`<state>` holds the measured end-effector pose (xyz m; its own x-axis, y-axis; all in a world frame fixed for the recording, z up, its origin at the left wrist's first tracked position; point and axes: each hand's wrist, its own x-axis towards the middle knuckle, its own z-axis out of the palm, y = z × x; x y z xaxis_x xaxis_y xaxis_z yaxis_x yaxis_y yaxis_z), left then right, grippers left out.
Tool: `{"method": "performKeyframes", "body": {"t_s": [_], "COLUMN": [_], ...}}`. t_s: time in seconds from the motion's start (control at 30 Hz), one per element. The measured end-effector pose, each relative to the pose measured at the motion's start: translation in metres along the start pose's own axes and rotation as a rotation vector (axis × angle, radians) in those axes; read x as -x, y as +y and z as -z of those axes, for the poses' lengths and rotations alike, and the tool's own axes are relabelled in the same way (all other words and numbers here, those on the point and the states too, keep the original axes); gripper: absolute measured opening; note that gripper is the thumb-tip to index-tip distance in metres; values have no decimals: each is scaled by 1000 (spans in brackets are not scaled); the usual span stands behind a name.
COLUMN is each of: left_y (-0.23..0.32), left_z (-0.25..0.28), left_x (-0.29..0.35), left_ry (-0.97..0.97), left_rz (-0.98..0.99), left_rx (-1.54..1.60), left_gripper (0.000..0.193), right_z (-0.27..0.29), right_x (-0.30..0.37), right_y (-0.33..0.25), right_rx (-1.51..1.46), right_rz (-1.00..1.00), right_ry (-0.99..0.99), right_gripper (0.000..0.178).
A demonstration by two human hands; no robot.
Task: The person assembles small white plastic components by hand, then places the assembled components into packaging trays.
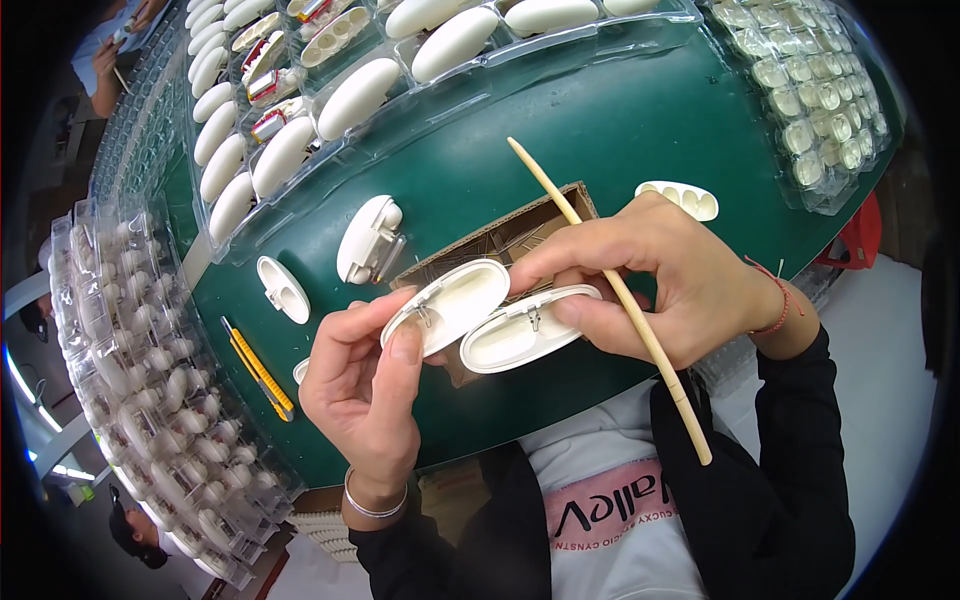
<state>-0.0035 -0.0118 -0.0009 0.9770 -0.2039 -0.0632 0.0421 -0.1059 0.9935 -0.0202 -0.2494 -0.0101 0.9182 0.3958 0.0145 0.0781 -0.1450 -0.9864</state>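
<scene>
My left hand (365, 375) pinches a white oval case shell (462, 298) between thumb and fingers, its hollow side up. A small metal part shows inside it. My right hand (660, 275) grips a second white oval shell (515, 338) by its right end, with a similar metal part inside. The two shells meet side by side; I cannot tell whether they are joined. Across the right hand's fingers lies a long wooden stick (640, 320), slanting. Beneath the hands, partly hidden, is a cardboard box (450, 258) with thin pieces in it.
On the green table (600, 130) lie a yellow utility knife (260, 372), a white shell (283, 290), a white case with a clear part (370, 240) and a white piece with round hollows (680, 200). Clear trays (400, 100) of white cases stand behind; stacked trays (150, 390) stand left.
</scene>
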Motion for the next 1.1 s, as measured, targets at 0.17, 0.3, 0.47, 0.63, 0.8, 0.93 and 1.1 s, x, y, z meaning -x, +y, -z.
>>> {"method": "performKeyframes", "body": {"t_s": [0.17,0.3,0.47,0.63,0.8,0.93,1.1], "left_y": [-4,-3,0,2,0,-1,-2], "left_z": [2,3,6,10,11,10,7], "left_x": [1,1,1,1,-1,0,-1], "left_ry": [6,33,15,-22,-42,-27,16], "left_rz": [-66,-106,-60,53,31,36,-19], "left_rx": [-24,-51,17,85,79,64,130], "left_gripper": [26,26,24,23,22,22,22], "right_z": [1,2,6,5,3,3,1], "right_x": [0,-1,0,-1,-1,-2,-2], "right_y": [0,-1,-1,-5,-5,0,2], "right_rx": [7,8,76,-33,-67,-65,-50], "right_rz": [-20,-28,17,-35,-54,-26,52], "right_ry": [-5,-10,60,90,127,126,150], "right_gripper": [30,31,31,29,29,31,32]}}
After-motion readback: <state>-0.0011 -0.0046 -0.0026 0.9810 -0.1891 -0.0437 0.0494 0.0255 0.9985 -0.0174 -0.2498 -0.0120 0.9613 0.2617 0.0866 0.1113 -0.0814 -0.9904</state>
